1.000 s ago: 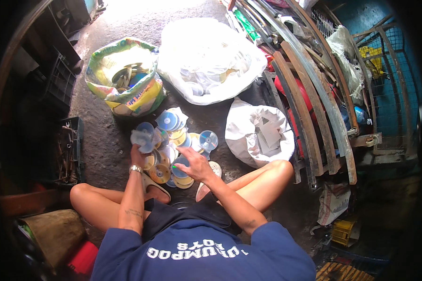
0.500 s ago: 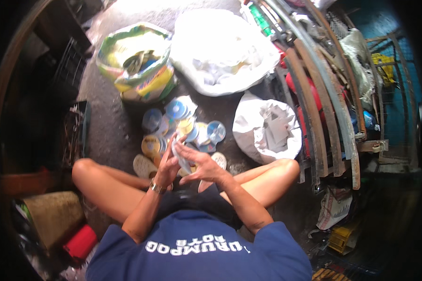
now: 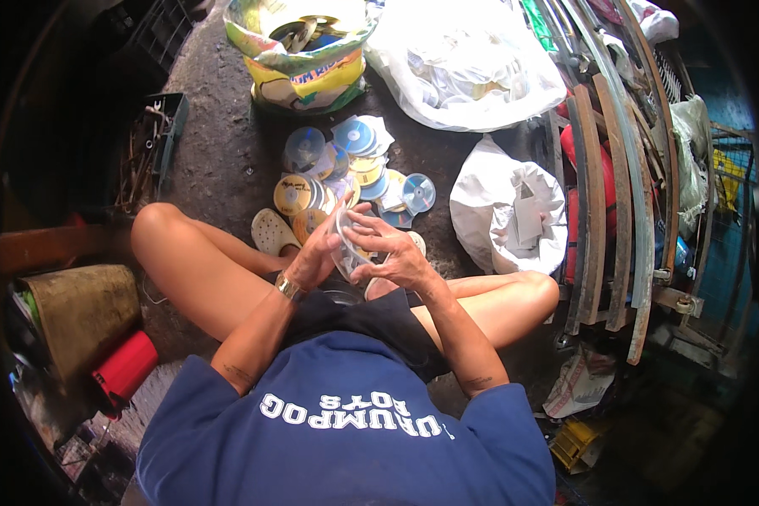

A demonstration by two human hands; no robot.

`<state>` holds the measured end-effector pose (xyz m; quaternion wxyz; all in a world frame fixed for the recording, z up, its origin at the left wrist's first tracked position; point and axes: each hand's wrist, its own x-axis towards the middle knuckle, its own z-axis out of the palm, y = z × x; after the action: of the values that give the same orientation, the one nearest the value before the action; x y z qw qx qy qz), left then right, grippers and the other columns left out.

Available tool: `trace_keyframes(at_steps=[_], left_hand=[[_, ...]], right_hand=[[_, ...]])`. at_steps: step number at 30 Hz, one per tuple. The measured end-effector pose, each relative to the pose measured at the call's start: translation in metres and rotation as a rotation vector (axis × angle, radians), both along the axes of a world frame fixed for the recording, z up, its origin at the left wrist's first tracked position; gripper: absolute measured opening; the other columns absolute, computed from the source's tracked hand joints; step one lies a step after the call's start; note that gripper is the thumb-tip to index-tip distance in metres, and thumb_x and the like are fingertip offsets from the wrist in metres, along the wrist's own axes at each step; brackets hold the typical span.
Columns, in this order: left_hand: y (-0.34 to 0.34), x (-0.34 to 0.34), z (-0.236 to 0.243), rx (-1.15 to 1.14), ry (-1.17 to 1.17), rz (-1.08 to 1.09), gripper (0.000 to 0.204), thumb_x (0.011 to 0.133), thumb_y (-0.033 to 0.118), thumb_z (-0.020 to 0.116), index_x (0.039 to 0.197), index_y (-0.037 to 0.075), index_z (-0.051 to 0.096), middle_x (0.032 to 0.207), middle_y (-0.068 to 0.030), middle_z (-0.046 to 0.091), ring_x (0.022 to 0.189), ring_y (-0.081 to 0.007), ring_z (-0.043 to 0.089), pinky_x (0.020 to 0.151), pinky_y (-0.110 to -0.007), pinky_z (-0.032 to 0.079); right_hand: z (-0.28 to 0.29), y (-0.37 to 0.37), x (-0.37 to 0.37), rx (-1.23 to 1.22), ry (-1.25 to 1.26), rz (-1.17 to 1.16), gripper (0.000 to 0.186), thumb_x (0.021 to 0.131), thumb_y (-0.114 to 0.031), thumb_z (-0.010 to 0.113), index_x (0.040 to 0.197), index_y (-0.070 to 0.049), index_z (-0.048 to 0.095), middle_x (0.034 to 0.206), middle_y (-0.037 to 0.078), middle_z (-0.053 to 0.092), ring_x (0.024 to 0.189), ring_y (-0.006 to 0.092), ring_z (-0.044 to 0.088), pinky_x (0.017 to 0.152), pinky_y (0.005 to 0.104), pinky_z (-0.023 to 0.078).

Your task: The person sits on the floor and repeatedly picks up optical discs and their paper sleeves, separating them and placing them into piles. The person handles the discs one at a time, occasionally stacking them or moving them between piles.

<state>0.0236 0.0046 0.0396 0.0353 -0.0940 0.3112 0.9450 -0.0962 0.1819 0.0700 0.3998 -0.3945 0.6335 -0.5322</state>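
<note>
"Clear plastic, round-edged: is that what we have between our hands?"

"Yes, one piece point(image 3: 343, 253). Our left hand point(image 3: 316, 253) grips it from one side and our right hand point(image 3: 402, 255) from the other, fingers closed about its rim. Whether it is a disc or a sleeve, we can't tell."

"Where are we holding it?"

"In front of our shorts point(image 3: 371, 325), nearer us than the discs point(image 3: 368, 173), which lie overlapping on the floor point(image 3: 219, 169) beyond."

"What could go wrong for us?"

"Our hold looks to be mostly fingertips, so if one side loosened, the piece could slip and drop among the discs. Squeezing unevenly might bend or crack it."

"And the discs?"

"Loosely layered, so a nudge from our left shoe point(image 3: 270, 234), just beside them, could send some sliding and scratch them on the floor. The white sack point(image 3: 472, 198) stands near our right knee point(image 3: 541, 295); a knock could tip it and spill its contents."
</note>
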Motion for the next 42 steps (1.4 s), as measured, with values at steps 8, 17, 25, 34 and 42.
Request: trace_keyframes(at_steps=[8, 17, 25, 34, 42], left_hand=[[0.001, -0.008, -0.011, -0.139, -0.258, 0.215, 0.097, 0.091, 0.035, 0.072, 0.165, 0.004, 0.016, 0.149, -0.0149, 0.045, 0.133, -0.0290, 0.054, 0.094, -0.045, 0.058], [0.000, 0.012, -0.029, -0.174, -0.473, -0.110, 0.092, 0.092, 0.047, 0.066, 0.166, 0.015, 0.021, 0.160, -0.0136, 0.039, 0.144, -0.0322, 0.042, 0.100, -0.060, 0.047], [0.013, 0.015, -0.080, -0.010, -0.596, 0.000, 0.053, 0.096, 0.051, 0.066, 0.135, 0.016, 0.060, 0.122, -0.0037, 0.064, 0.113, -0.0193, 0.062, 0.092, -0.044, 0.055], [0.003, -0.008, -0.078, -0.187, -0.634, 0.069, 0.071, 0.091, 0.056, 0.071, 0.139, 0.007, 0.053, 0.128, -0.0083, 0.058, 0.115, -0.0214, 0.060, 0.097, -0.040, 0.051], [0.008, -0.010, -0.081, -0.371, -0.696, 0.168, 0.102, 0.088, 0.072, 0.068, 0.159, 0.010, 0.029, 0.159, -0.0192, 0.037, 0.144, -0.0362, 0.041, 0.104, -0.065, 0.043]], right_hand=[[-0.028, -0.016, 0.017, 0.035, 0.296, -0.445, 0.065, 0.087, 0.003, 0.072, 0.148, -0.015, 0.057, 0.148, 0.016, 0.056, 0.118, 0.0263, 0.068, 0.098, 0.0315, 0.054], [-0.037, 0.009, 0.010, 0.166, 1.307, -0.005, 0.028, 0.080, -0.015, 0.074, 0.106, -0.025, 0.076, 0.148, 0.005, 0.056, 0.140, 0.0319, 0.046, 0.114, 0.0541, 0.033], [0.045, -0.010, -0.030, 0.226, 1.042, 0.613, 0.015, 0.085, -0.017, 0.074, 0.100, -0.018, 0.073, 0.098, 0.001, 0.072, 0.098, 0.0171, 0.068, 0.089, 0.0370, 0.051], [0.094, -0.102, -0.101, -0.105, -0.120, -0.166, 0.057, 0.093, -0.032, 0.081, 0.138, -0.001, 0.063, 0.115, 0.012, 0.076, 0.099, 0.0161, 0.072, 0.084, 0.0313, 0.058], [-0.060, -0.038, -0.005, 0.539, 0.177, -0.172, 0.114, 0.082, -0.057, 0.082, 0.163, -0.001, 0.025, 0.149, 0.030, 0.053, 0.139, 0.0391, 0.054, 0.115, 0.0423, 0.043]])
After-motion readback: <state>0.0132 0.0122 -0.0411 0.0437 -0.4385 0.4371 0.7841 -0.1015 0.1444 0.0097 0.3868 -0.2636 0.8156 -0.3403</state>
